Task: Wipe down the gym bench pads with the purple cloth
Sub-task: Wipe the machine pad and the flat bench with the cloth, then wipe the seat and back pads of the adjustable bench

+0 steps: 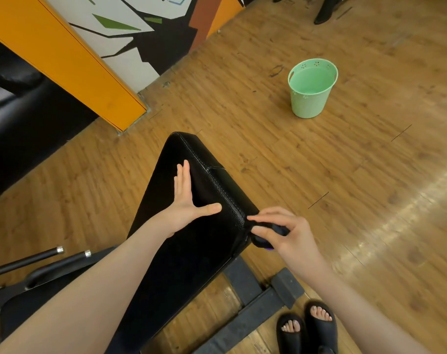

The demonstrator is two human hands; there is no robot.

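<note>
A black padded gym bench runs from the lower left up to the middle of the view. My left hand lies flat on top of the pad with fingers straight and thumb spread. At the pad's right side edge, my right hand grips a bunched dark purple cloth and holds it against the stitched seam. Most of the cloth is hidden inside my fingers.
A green bucket stands on the wooden floor at the upper right. The bench's black steel base lies by my sandalled feet. Black bars lie at the left. An orange and painted wall stands behind.
</note>
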